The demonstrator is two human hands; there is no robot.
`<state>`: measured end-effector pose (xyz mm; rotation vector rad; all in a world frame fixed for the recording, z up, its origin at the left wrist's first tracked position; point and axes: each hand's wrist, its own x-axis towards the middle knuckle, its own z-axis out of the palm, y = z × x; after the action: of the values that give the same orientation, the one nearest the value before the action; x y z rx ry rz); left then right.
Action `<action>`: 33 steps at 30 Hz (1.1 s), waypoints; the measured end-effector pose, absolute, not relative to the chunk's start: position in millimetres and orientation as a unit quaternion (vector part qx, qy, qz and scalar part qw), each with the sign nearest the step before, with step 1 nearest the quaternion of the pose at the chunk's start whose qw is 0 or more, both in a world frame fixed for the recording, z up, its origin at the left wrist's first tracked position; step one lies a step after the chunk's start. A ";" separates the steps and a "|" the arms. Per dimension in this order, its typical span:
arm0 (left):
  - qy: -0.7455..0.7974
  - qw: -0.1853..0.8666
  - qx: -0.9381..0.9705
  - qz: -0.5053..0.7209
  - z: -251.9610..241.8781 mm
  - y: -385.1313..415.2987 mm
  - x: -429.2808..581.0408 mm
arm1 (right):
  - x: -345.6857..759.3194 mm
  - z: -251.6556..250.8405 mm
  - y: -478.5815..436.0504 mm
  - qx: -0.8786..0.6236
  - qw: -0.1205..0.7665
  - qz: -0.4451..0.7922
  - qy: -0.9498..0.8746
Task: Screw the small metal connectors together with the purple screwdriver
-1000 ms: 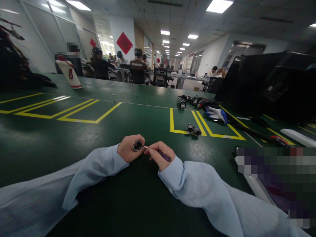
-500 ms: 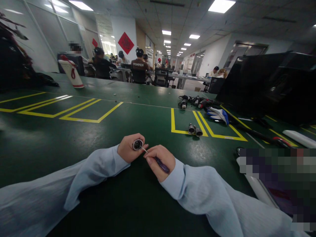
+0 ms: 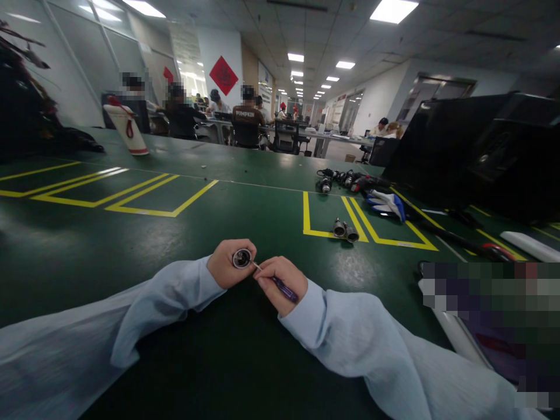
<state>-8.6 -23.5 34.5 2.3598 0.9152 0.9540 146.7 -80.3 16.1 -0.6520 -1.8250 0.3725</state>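
My left hand [image 3: 228, 265] is closed around a round metal connector shell [image 3: 242, 258], its open end turned up toward me. Some dark and metallic parts show inside the opening, too small to make out. In my right hand [image 3: 283, 283] is a screwdriver with a dark purple handle [image 3: 286, 289], held between thumb and fingers. Its thin shaft [image 3: 257, 266] points at the side of the shell, beside my left fingertips. Whether the tip touches the shell, I cannot tell. Two similar metal connector shells [image 3: 345, 230] lie on the green table [image 3: 262, 210] beyond my right hand.
Yellow tape [image 3: 175, 213] marks out boxes on the table. Farther right lie cabled connectors [image 3: 324, 185] and a white-and-blue glove [image 3: 387, 204]. A black monitor [image 3: 472, 157] stands at the right, a white cup [image 3: 128, 128] at the far left. Several people sit at desks behind.
The shell in my left hand has turned and moved slightly left, showing more of its inside. The screwdriver has shifted a little left, its visible shaft now ending nearer the rim's outer side.
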 end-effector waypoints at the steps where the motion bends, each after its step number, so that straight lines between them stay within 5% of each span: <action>1: 0.329 0.221 0.851 0.343 34.1 -23.3 -8.6 | 146.9 16.2 -80.1 -0.278 0.552 0.155 -0.771; 10: 0.377 -0.005 0.868 0.323 27.4 -20.1 -6.3 | 144.4 12.3 -76.0 -0.266 0.516 0.075 -0.811; 13: 0.369 -0.042 0.880 0.297 28.5 -20.7 -7.3 | 145.8 8.5 -73.5 -0.283 0.543 0.186 -0.769; 17: 0.350 0.036 0.885 0.306 30.0 -21.4 -9.9 | 148.7 5.4 -69.8 -0.284 0.572 0.449 -0.625; 21: 0.357 0.085 0.878 0.307 30.6 -21.1 -10.5 | 148.6 3.9 -67.9 -0.258 0.576 0.542 -0.556; 33: 0.341 0.211 0.855 0.328 30.2 -16.5 -7.4 | 151.2 14.5 -80.3 -0.296 0.548 0.281 -0.731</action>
<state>-7.4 -16.5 30.2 2.3766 0.9481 0.9125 151.2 -80.3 14.5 -0.7007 -1.7312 0.6656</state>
